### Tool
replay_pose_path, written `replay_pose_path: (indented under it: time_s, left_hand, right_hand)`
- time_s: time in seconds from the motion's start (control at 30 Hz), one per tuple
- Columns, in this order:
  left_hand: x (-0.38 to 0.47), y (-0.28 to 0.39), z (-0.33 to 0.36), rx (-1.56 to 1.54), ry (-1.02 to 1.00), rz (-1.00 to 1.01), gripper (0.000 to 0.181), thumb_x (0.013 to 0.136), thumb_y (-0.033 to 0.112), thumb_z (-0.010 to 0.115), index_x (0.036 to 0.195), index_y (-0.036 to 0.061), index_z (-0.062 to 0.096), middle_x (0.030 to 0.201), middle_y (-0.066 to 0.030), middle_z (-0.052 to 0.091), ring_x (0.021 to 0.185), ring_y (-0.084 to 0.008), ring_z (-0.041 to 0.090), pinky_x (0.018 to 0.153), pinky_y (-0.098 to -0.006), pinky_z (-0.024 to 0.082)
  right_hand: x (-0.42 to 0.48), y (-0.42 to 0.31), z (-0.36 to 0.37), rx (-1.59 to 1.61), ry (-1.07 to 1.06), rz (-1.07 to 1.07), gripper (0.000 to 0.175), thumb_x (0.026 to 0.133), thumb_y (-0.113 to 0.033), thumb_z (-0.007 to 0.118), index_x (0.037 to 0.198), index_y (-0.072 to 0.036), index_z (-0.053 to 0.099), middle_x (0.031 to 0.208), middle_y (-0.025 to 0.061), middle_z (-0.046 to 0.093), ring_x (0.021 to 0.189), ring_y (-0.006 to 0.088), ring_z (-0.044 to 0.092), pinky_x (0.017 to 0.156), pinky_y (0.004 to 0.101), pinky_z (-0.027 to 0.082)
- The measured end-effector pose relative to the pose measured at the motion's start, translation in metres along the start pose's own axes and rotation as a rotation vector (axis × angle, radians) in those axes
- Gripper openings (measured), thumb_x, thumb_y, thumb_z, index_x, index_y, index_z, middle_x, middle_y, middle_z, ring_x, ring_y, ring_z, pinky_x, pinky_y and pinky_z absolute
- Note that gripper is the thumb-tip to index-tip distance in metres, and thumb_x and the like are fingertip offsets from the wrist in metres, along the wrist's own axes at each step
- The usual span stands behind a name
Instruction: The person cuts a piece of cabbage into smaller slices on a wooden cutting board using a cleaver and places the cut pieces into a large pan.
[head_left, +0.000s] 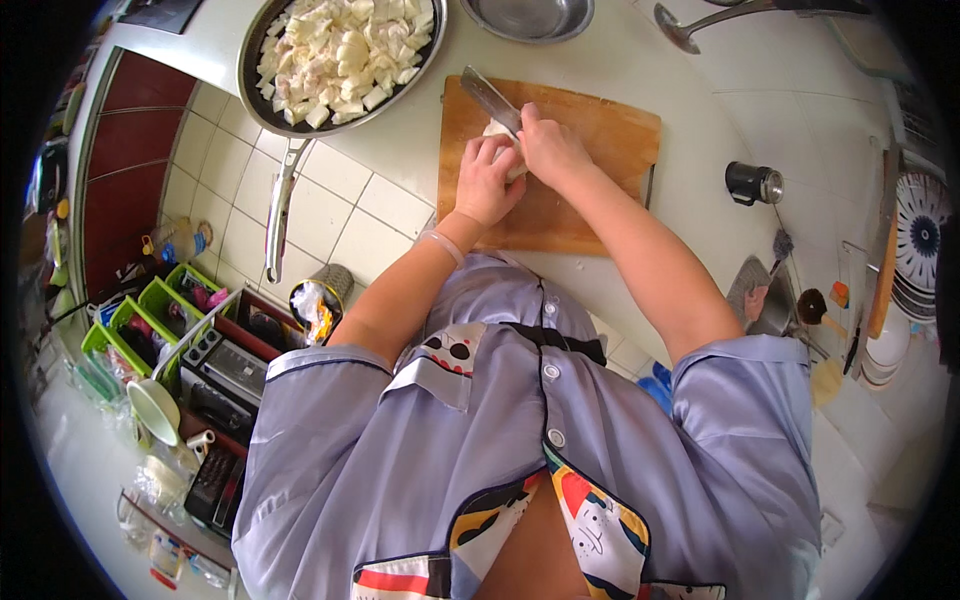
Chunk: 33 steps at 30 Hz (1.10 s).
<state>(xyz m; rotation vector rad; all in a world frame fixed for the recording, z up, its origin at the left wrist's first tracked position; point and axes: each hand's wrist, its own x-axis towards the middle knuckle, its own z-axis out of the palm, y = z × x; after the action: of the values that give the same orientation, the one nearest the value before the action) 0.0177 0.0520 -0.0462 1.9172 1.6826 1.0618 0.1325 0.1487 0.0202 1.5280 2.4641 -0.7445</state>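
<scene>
My right hand (551, 146) is closed around the handle of a kitchen knife (489, 97), whose broad metal blade points up and left. Its edge is at a pale white piece of food (496, 130) on the wooden cutting board (615, 135). My left hand (487, 176) presses and holds that piece from the near side, fingers curled close to the blade. The hands hide much of the piece. At the upper left, a frying pan (247, 90) is heaped with white chunks (337, 60); its metal handle (282, 202) sticks out toward me.
A metal bowl (529, 16) lies beyond the board, with a ladle (679, 31) at the upper right. A black cylindrical container (752, 183) stands right of the board. Farther right are a sink area and stacked plates (919, 225). A bin (334, 283) stands below left.
</scene>
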Motion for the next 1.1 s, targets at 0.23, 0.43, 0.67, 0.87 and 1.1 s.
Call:
replay_pose_path:
  time_s: [0.23,0.43,0.67,0.87,1.1]
  left_hand:
    - [0.002,-0.004,0.0,0.019,0.04,-0.012,0.03,0.063,0.013,0.071,0.091,0.0098,0.059,0.11,-0.0092,0.057,0.107,-0.0347,0.05,0.091,-0.0451,0.046]
    - [0.007,0.005,-0.002,0.028,0.016,0.024,0.03,0.063,0.013,0.07,0.091,0.0095,0.06,0.11,-0.0106,0.058,0.106,-0.0361,0.051,0.091,-0.0453,0.046]
    - [0.002,-0.005,0.001,0.056,0.011,0.005,0.033,0.063,0.013,0.071,0.094,0.0113,0.06,0.111,-0.0085,0.057,0.108,-0.0353,0.05,0.089,-0.0457,0.044]
    - [0.011,0.0,-0.003,-0.019,0.003,0.018,0.031,0.064,0.013,0.071,0.093,0.01,0.061,0.112,-0.0101,0.058,0.106,-0.0362,0.05,0.089,-0.0462,0.045]
    - [0.0,-0.006,0.002,0.01,0.048,-0.057,0.029,0.063,0.013,0.07,0.09,0.011,0.059,0.111,-0.0066,0.057,0.108,-0.034,0.05,0.087,-0.0467,0.045]
  right_hand:
    - [-0.078,0.033,-0.006,0.038,-0.104,0.082,0.025,0.094,-0.015,0.049,0.111,0.004,0.045,0.083,0.0289,0.065,0.082,0.0464,0.064,0.071,0.054,0.051]
    - [-0.056,0.017,0.007,-0.103,-0.085,0.03,0.027,0.088,-0.006,0.05,0.11,0.008,0.045,0.085,0.0272,0.066,0.08,0.0416,0.067,0.069,0.0485,0.055]
    - [-0.038,0.009,0.007,-0.036,0.077,-0.088,0.026,0.086,-0.004,0.051,0.109,0.006,0.044,0.086,0.0263,0.067,0.079,0.04,0.068,0.068,0.0489,0.055]
    - [-0.005,-0.003,0.008,0.06,0.049,0.031,0.023,0.087,-0.009,0.052,0.104,0.002,0.042,0.089,0.0278,0.066,0.081,0.0458,0.066,0.072,0.0538,0.052]
    - [-0.068,0.017,0.002,0.029,-0.177,0.145,0.023,0.093,-0.016,0.049,0.105,0.002,0.042,0.09,0.0279,0.066,0.08,0.0455,0.065,0.07,0.0532,0.052]
